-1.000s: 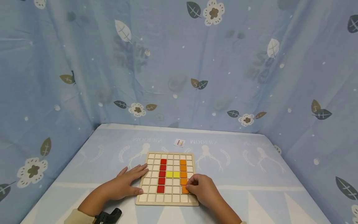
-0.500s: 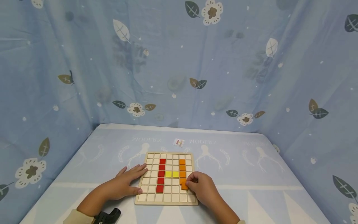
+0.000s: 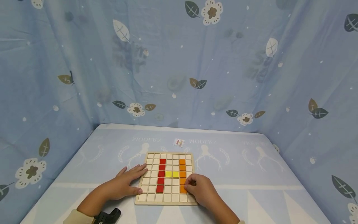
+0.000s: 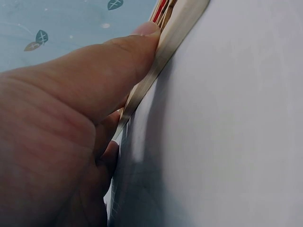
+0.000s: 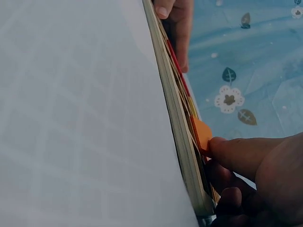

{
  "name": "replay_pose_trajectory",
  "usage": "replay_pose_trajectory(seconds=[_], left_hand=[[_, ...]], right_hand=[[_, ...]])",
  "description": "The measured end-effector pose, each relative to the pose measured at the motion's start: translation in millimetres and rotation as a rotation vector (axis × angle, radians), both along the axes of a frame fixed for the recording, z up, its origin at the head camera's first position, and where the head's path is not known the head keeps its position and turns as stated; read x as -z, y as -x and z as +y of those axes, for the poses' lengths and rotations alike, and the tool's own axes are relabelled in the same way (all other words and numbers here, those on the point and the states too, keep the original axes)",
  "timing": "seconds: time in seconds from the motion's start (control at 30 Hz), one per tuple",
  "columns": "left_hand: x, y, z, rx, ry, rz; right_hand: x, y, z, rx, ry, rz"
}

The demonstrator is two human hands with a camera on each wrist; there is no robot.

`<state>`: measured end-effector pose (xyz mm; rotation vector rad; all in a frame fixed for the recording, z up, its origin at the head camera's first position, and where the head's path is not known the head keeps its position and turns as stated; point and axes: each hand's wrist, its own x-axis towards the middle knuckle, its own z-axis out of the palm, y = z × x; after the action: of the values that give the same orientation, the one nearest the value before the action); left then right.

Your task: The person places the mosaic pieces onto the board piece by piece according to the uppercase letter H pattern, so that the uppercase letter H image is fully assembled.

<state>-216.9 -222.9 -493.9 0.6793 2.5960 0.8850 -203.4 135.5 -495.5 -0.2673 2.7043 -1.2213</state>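
A wooden grid board (image 3: 166, 204) lies on the table. A column of red tiles (image 3: 161, 174) and a column of orange tiles (image 3: 182, 168) stand on it, joined by two yellow tiles (image 3: 172, 174). My right hand (image 3: 202, 190) pinches the lowest orange tile (image 3: 183, 189) at the foot of its column. In the right wrist view that orange tile (image 5: 202, 135) tilts up against my thumb; other fingers are partly hidden behind the board. Fingers spread, my left hand (image 3: 124, 184) rests on the board's left edge, its thumb (image 4: 147, 35) at the rim.
Beyond the board lies a small card (image 3: 179, 142) printed with a coloured pattern. A black device (image 3: 108, 216) is at my left wrist. Patterned blue cloth (image 3: 173, 62) hangs behind and at both sides of the table (image 3: 251, 174).
The lowest orange tile, earlier overlapping the tile above and shifted right, now lines up with its column. My right hand moved slightly down with it. My left hand stays put.
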Motion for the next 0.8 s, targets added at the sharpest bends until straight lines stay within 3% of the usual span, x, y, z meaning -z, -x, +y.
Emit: replay_pose_trajectory(seconds=[0.47,0.8], left_hand=[[-1.9,-1.7,0.7,0.001,0.002,-0.001],[0.4,-1.3,0.3,-0.002,0.009,-0.011]], right_hand=[[-3.1,-1.9,1.2,-0.02,-0.013,0.002],[-2.4,1.2,8.8,-0.016,0.079,-0.055]])
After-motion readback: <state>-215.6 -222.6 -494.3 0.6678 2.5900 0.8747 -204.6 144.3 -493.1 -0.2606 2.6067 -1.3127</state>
